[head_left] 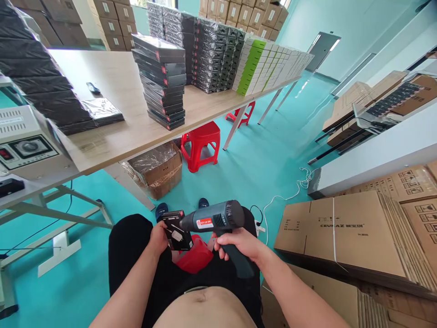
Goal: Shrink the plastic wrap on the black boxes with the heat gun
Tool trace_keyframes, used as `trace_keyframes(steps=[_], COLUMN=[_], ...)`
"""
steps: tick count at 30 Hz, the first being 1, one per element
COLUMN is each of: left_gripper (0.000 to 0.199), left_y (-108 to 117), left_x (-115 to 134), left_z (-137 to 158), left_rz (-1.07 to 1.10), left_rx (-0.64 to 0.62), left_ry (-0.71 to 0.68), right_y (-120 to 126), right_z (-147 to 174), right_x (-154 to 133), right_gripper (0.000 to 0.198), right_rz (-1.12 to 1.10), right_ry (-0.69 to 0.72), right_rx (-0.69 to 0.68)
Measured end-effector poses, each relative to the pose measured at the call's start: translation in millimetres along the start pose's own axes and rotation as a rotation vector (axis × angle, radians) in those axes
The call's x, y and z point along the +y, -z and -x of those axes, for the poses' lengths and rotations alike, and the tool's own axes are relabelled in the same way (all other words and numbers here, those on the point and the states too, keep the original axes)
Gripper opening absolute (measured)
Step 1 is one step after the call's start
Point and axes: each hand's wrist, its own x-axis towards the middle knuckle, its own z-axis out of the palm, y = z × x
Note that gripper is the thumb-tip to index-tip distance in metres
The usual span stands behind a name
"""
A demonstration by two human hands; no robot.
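Note:
My left hand (159, 238) grips the left edge of a small black box (176, 232) printed with a white picture, held above my lap. In my right hand (239, 242) is a dark grey-blue heat gun (218, 216), fingers wrapped round its handle. The heat gun points left, and its nozzle is at the upper right edge of the box; touching or just apart I cannot tell. Beneath the two hands, between my knees, part of a red seat (194, 257) shows.
A table (102, 146) ahead bears a stack of black boxes (165, 86), film-wrapped stacks and white-and-green boxes (266, 68). A machine (30, 141) stands left. Below are a carton (160, 173) and a red stool (202, 141). Flat cartons (327, 228) and a white cable (283, 197) lie right.

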Motion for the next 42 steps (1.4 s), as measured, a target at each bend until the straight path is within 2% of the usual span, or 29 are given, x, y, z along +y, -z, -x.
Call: trace_keyframes(steps=[4,8,11,16,21,27,30,33,35,39,42], left_gripper=[0.021,0.023,0.024,0.016,0.016,0.016,0.014,0.019,0.020,0.031,0.044], left_y=[0.7,-1.1,-5.0,-7.3,-2.1,3.9,4.9,3.7,2.5,0.5,-1.8], left_x=[4.9,9.4,11.0,10.3,10.3,9.9,9.4,8.6,8.4,11.0,14.7], left_z=[1.8,3.6,6.2,6.4,1.1,-4.8,-6.7,-5.6,-2.9,5.2,9.4], left_rz=[-0.004,0.073,0.084,0.042,0.124,0.129,0.108,0.079,0.109,0.177,0.249], left_rx=[-0.025,-0.039,-0.086,-0.114,-0.117,-0.094,-0.114,-0.138,-0.139,-0.203,-0.236], left_ry=[0.028,0.008,0.022,0.070,0.106,0.118,0.139,0.165,0.110,-0.028,-0.084], right_y=[7.3,20.8,26.6,29.5,31.1,3.8,-15.3,-24.2,-21.5,0.0,16.2], right_z=[18.4,34.8,40.0,36.7,25.4,9.8,8.3,8.1,7.3,8.7,17.2], right_x=[13.5,34.1,45.4,46.8,39.1,30.2,25.2,20.5,18.0,15.0,15.1], right_gripper=[0.022,0.025,0.027,0.028,0.028,0.027,0.026,0.027,0.027,0.028,0.029], right_rz=[0.118,0.086,-0.031,-0.390,-0.557,-0.447,-0.253,-0.091,-0.066,-0.224,-0.277], right_ry=[-0.081,-0.126,-0.102,-0.025,-0.008,0.045,0.029,-0.015,-0.001,0.057,0.052], right_rx=[-0.024,0.032,0.100,0.213,0.216,0.161,0.044,-0.063,-0.017,0.209,0.270])
